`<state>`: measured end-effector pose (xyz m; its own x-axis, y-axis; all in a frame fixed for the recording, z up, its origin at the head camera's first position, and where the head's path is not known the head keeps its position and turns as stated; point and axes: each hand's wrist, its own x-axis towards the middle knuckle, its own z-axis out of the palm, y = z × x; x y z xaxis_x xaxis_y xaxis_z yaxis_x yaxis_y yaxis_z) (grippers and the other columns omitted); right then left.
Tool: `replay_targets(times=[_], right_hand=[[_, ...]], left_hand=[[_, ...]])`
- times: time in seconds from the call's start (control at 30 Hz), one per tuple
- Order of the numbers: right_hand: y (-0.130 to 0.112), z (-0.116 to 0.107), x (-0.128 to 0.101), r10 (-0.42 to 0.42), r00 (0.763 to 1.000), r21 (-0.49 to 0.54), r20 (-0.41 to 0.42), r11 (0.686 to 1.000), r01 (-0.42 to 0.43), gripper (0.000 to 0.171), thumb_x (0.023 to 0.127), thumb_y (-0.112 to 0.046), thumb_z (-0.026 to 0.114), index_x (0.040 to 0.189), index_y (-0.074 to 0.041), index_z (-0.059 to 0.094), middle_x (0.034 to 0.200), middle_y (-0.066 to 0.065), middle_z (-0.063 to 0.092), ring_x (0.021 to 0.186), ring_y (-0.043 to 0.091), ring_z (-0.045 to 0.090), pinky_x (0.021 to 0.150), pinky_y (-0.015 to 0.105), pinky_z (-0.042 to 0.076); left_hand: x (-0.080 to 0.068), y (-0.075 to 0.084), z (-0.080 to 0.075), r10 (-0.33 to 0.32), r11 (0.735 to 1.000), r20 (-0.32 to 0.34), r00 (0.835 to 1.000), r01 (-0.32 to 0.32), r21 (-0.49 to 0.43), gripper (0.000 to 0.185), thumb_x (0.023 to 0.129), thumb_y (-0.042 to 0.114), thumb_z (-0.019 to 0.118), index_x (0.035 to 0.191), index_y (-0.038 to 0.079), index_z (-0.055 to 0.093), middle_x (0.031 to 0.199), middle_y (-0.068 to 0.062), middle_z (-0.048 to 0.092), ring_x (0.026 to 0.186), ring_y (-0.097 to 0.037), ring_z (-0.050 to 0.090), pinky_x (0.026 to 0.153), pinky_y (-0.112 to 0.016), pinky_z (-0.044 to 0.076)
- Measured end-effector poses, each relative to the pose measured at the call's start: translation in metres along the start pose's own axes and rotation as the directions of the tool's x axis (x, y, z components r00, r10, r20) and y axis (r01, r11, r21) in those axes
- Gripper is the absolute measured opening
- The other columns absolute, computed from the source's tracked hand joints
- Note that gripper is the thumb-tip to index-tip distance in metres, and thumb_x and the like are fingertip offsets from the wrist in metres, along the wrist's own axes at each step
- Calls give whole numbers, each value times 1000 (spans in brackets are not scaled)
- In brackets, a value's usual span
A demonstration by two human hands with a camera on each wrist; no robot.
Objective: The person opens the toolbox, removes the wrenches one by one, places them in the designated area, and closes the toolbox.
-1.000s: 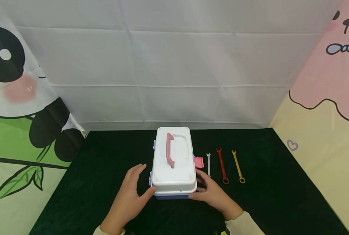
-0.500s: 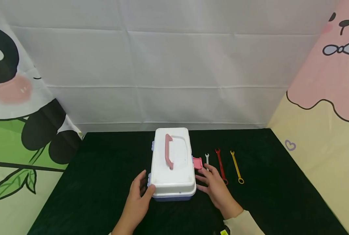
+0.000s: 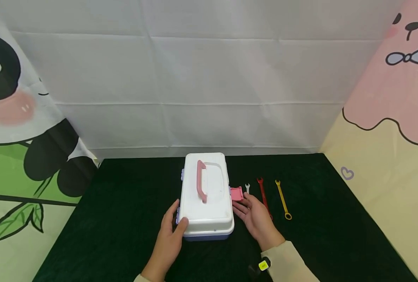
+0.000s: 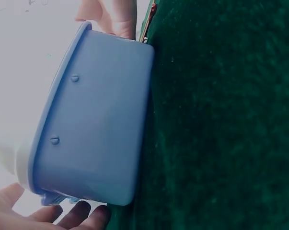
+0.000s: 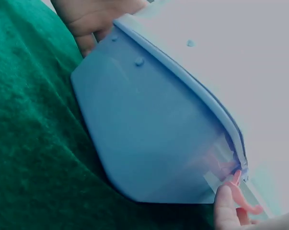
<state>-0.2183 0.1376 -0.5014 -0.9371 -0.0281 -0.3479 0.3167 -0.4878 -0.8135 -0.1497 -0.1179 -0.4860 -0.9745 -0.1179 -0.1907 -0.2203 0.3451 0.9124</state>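
Head view, dark green felt table [image 3: 124, 219] backed by white creased sheet [image 3: 209, 78], panda banner [image 3: 22, 129] at left, pink cartoon banner [image 3: 399, 90] at right, no readable writing, white toolbox [image 3: 206, 196] centred on table, left hand [image 3: 170, 235] rested relaxed on its left side, right hand [image 3: 253, 215] laid with fingers at pink latch [image 3: 236, 194], nothing gripped, wrenches [image 3: 272, 197] laid just right.

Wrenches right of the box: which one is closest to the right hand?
The small silver wrench, next to the pink latch: the right hand covers its lower end. The red wrench and yellow wrench lie farther right.
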Motion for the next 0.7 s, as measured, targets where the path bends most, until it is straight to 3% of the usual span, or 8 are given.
replay_targets(times=[0.17, 0.4, 0.7], right_hand=[[0, 1, 9, -5, 999, 85, -42, 996, 8, 46, 107, -29, 53, 143, -1, 46, 137, 20, 53, 121, 32, 62, 103, 43, 52], [2, -2, 21, 10, 1000, 176, -28, 984, -5, 46, 108, -28, 53, 147, -4, 47, 144, 23, 49, 127, 35, 59, 103, 45, 52], [-3, 5, 33, 25, 1000, 138, 1, 990, -25, 50, 109, -30, 51, 154, -8, 44, 142, 17, 52, 120, 27, 62, 105, 44, 50]], left_hand=[[-1, -1, 0, 11, 1000, -3, 1000, -11, -2, 71, 104, 52, 53, 164, 28, 24, 169, -15, 15, 153, -44, 16, 116, -72, 17], [1, -2, 2, 41, 999, 1, 999, -41, 8, 71, 104, 52, 54, 163, 26, 26, 168, -14, 19, 153, -41, 19, 117, -70, 17], [-2, -1, 0, 73, 997, -9, 997, -73, 31, 72, 103, 56, 53, 163, 24, 27, 166, -14, 22, 151, -41, 23, 116, -69, 20]])
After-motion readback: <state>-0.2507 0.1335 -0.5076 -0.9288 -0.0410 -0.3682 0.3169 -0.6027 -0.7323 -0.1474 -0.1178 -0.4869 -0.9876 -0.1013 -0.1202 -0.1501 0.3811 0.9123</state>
